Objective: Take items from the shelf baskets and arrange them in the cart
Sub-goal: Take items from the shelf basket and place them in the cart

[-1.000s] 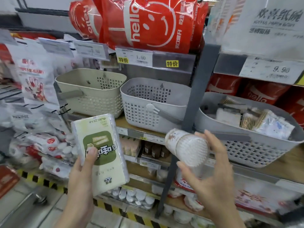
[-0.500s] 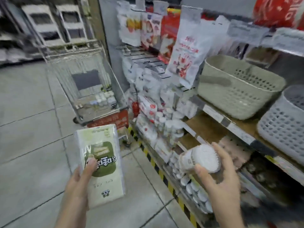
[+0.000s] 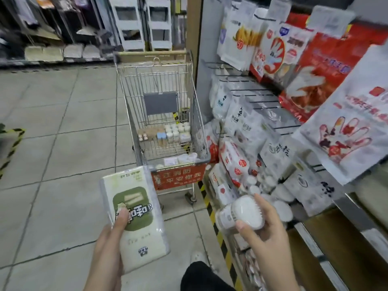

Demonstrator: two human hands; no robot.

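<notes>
Two hands show at the bottom of the frame, each holding one item. The left hand (image 3: 109,240), lower left of centre, grips one flat green-and-white packet (image 3: 134,217) from beneath, its thumb pressed across the green label on the front; the other fingers are hidden behind the packet. The right hand (image 3: 266,234), lower right of centre, holds one round tub of cotton swabs (image 3: 239,213) lying on its side, thumb curled under the near rim and fingers wrapped over the far side.

One wire shopping cart (image 3: 161,114) stands in the middle of the frame, well beyond both hands, with a red sign on its near end. Small jars and boxes sit in rows on its floor; they are too small to count. Hanging glove packets fill the shelf rack (image 3: 262,97) along the right side. Two white tiered stands (image 3: 144,22) stand at the top centre.
</notes>
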